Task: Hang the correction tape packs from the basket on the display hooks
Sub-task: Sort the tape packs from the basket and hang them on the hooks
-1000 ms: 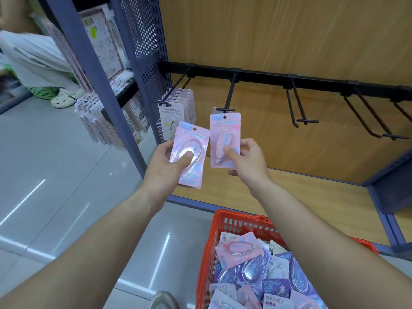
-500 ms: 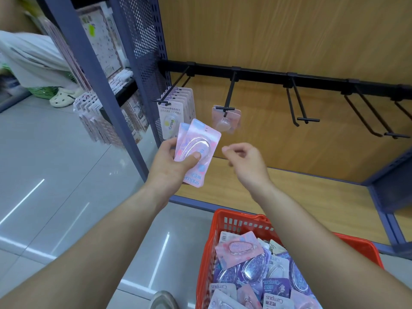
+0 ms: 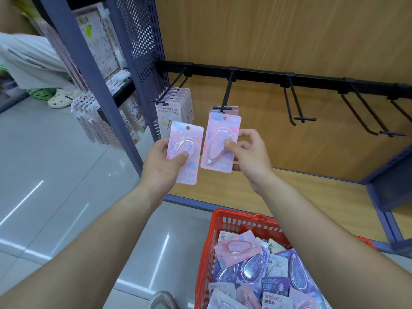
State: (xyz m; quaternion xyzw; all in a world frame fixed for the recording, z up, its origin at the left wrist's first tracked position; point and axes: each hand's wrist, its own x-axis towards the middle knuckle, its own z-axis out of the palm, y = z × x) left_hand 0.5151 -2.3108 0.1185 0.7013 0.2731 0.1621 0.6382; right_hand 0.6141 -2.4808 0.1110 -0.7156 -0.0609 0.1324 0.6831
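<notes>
My left hand (image 3: 161,166) grips a pink correction tape pack (image 3: 185,150), thumb on its blister. My right hand (image 3: 247,152) pinches another pink pack (image 3: 219,141), upright just below the tip of the second display hook (image 3: 225,101). Pink packs hang behind it on that hook. The first hook (image 3: 169,90) carries several white and yellow packs (image 3: 169,114). The red basket (image 3: 234,221) below my right arm holds several pink and purple packs (image 3: 249,264).
Bare black hooks (image 3: 296,108) run to the right along the black rail (image 3: 312,80) on the wooden back panel. A blue perforated upright (image 3: 136,52) stands left of the hooks. Another person's legs and a green basket (image 3: 42,92) are at far left on the tiled floor.
My right hand let go of a pack on the second hook, took a pack from those in my left hand, and now holds it up below that hook.
</notes>
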